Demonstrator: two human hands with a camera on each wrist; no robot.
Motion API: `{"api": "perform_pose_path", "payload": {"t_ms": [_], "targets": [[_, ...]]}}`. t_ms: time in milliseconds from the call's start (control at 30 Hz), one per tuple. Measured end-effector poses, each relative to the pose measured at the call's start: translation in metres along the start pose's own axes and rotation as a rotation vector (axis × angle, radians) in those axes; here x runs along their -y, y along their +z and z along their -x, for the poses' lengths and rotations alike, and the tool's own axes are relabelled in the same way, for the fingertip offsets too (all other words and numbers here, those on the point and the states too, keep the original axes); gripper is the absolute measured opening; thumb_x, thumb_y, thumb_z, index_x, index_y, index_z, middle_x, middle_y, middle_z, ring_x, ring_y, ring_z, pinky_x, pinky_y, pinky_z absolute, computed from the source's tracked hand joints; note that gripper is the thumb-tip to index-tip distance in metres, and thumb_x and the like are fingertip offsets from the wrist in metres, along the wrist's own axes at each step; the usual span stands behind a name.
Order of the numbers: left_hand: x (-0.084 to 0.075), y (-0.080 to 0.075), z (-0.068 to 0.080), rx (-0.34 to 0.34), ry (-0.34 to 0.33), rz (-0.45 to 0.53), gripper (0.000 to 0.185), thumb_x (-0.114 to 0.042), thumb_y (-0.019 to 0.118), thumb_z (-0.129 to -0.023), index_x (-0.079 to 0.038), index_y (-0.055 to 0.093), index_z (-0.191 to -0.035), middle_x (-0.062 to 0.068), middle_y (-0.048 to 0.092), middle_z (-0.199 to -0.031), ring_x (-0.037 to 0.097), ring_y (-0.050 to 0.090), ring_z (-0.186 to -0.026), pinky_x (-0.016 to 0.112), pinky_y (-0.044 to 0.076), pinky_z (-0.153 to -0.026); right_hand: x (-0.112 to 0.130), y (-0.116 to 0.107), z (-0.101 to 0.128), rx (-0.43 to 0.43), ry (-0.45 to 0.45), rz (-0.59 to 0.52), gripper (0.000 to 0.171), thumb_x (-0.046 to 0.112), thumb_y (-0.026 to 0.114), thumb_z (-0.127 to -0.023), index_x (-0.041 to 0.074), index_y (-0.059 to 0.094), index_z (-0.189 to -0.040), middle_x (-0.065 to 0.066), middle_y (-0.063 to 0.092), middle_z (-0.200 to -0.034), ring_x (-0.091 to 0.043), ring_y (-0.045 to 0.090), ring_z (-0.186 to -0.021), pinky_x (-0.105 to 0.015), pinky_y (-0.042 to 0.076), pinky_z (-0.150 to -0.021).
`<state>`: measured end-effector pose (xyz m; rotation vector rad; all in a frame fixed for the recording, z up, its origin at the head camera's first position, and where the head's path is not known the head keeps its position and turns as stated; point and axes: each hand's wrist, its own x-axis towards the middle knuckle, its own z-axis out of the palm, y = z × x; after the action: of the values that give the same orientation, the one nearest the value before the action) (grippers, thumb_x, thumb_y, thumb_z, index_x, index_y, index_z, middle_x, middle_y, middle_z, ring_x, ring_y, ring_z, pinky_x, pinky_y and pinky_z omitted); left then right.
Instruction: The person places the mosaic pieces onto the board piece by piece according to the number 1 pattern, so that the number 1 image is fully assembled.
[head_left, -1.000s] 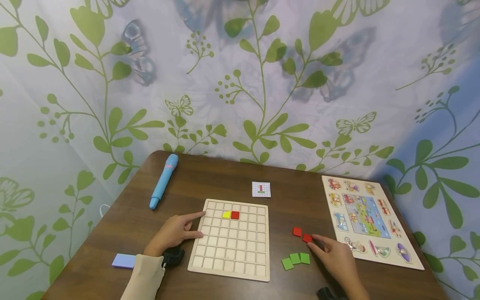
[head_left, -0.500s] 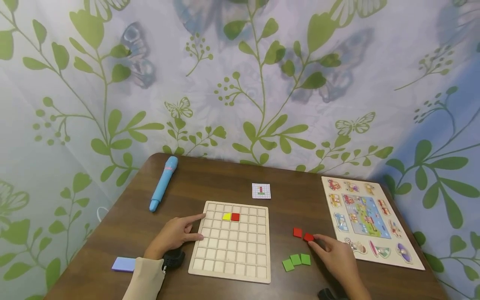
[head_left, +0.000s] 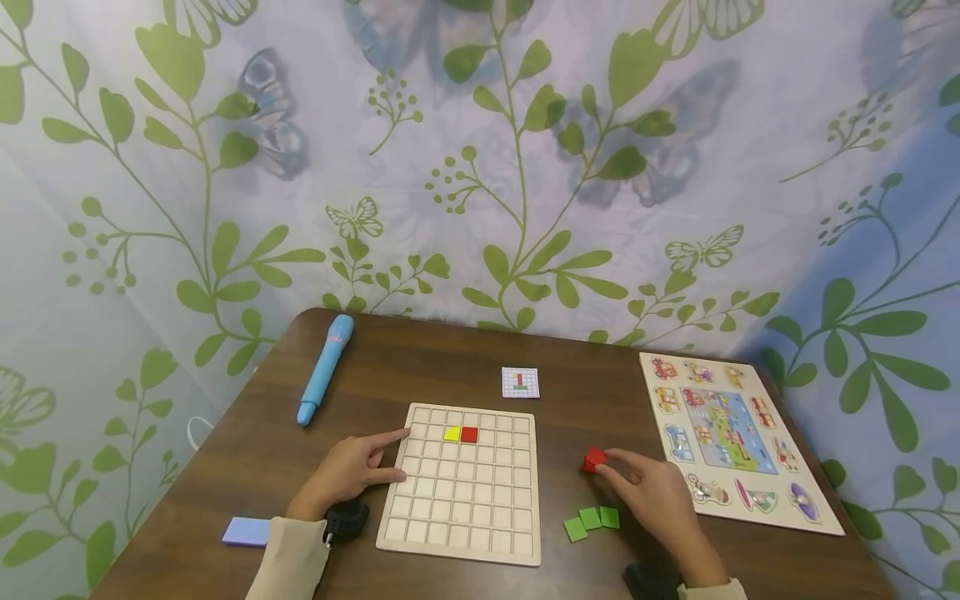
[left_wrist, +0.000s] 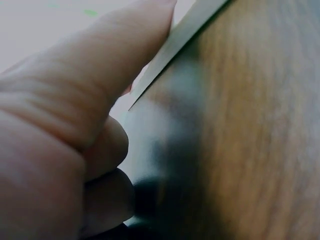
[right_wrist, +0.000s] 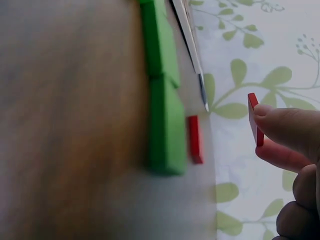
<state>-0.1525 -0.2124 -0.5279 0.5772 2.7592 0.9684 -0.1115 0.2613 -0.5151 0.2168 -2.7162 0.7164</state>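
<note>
My right hand pinches a red tile between thumb and forefinger and holds it on edge just above the table. In the right wrist view that red tile is clear of the surface, and a second red tile lies flat beside three green tiles. My left hand rests at the left edge of the wooden grid board with the forefinger straight and pointing along it. On the board's second row sit a yellow tile and a red tile.
A small pattern card lies behind the board. A blue pen lies at the back left, and a lilac block at the front left. A vehicle peg puzzle fills the right side. The three green tiles lie near my right wrist.
My right hand has moved left and away from me and lifted one of the two loose red tiles off the table. The left hand has stayed in place.
</note>
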Motion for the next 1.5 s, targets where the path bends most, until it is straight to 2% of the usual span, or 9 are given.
{"api": "perform_pose_path", "payload": {"t_ms": [233, 500, 767, 1033, 1333, 1500], "targets": [[0.002, 0.000, 0.000, 0.005, -0.006, -0.013, 0.068, -0.045, 0.080, -0.086, -0.021, 0.060, -0.146, -0.013, 0.036, -0.056, 0.002, 0.028, -0.050, 0.022, 0.027, -0.050, 0.013, 0.006, -0.015, 0.047, -0.041, -0.025, 0.028, 0.032, 0.088, -0.082, 0.016, 0.081, -0.104, 0.018, 0.025, -0.049, 0.001, 0.018, -0.045, -0.023, 0.021, -0.044], [0.002, 0.000, 0.000, 0.001, 0.011, -0.008, 0.068, -0.045, 0.080, -0.086, -0.021, 0.059, -0.146, -0.014, 0.034, -0.056, 0.001, 0.025, -0.050, 0.021, 0.027, -0.051, 0.034, 0.019, -0.024, 0.103, -0.034, -0.108, 0.029, 0.034, 0.086, -0.084, 0.016, 0.081, -0.106, 0.021, 0.022, -0.047, 0.001, 0.016, -0.044, -0.022, 0.019, -0.043], [0.005, 0.001, 0.002, -0.016, 0.028, -0.002, 0.069, -0.049, 0.079, -0.086, -0.019, 0.060, -0.145, -0.015, 0.032, -0.056, 0.001, 0.023, -0.050, 0.021, 0.025, -0.050, 0.055, 0.030, -0.034, 0.105, -0.116, -0.171, 0.026, 0.030, 0.087, -0.084, 0.016, 0.081, -0.105, 0.021, 0.019, -0.050, 0.003, 0.013, -0.047, -0.022, 0.017, -0.045], [0.004, 0.000, -0.001, -0.001, 0.019, -0.003, 0.069, -0.049, 0.079, -0.086, -0.021, 0.060, -0.146, -0.014, 0.033, -0.056, 0.001, 0.024, -0.050, 0.021, 0.026, -0.051, 0.072, 0.042, -0.036, 0.200, -0.087, -0.186, 0.028, 0.032, 0.084, -0.087, 0.015, 0.080, -0.108, 0.016, 0.023, -0.048, -0.001, 0.017, -0.045, -0.022, 0.019, -0.045], [0.003, 0.000, 0.000, 0.002, 0.002, -0.016, 0.069, -0.048, 0.078, -0.086, -0.022, 0.058, -0.147, -0.014, 0.033, -0.055, 0.002, 0.024, -0.050, 0.022, 0.026, -0.051, 0.093, 0.063, -0.038, 0.249, -0.107, -0.190, 0.026, 0.033, 0.082, -0.088, 0.020, 0.081, -0.110, 0.015, 0.024, -0.050, -0.002, 0.018, -0.047, -0.023, 0.022, -0.048], [0.003, 0.000, -0.001, 0.008, -0.005, -0.023, 0.069, -0.049, 0.078, -0.087, -0.023, 0.058, -0.147, -0.014, 0.034, -0.056, 0.002, 0.025, -0.050, 0.022, 0.026, -0.051, 0.103, 0.074, -0.042, 0.301, -0.117, -0.223, 0.027, 0.034, 0.081, -0.090, 0.018, 0.080, -0.112, 0.015, 0.024, -0.050, -0.003, 0.019, -0.047, -0.023, 0.024, -0.048]]}}
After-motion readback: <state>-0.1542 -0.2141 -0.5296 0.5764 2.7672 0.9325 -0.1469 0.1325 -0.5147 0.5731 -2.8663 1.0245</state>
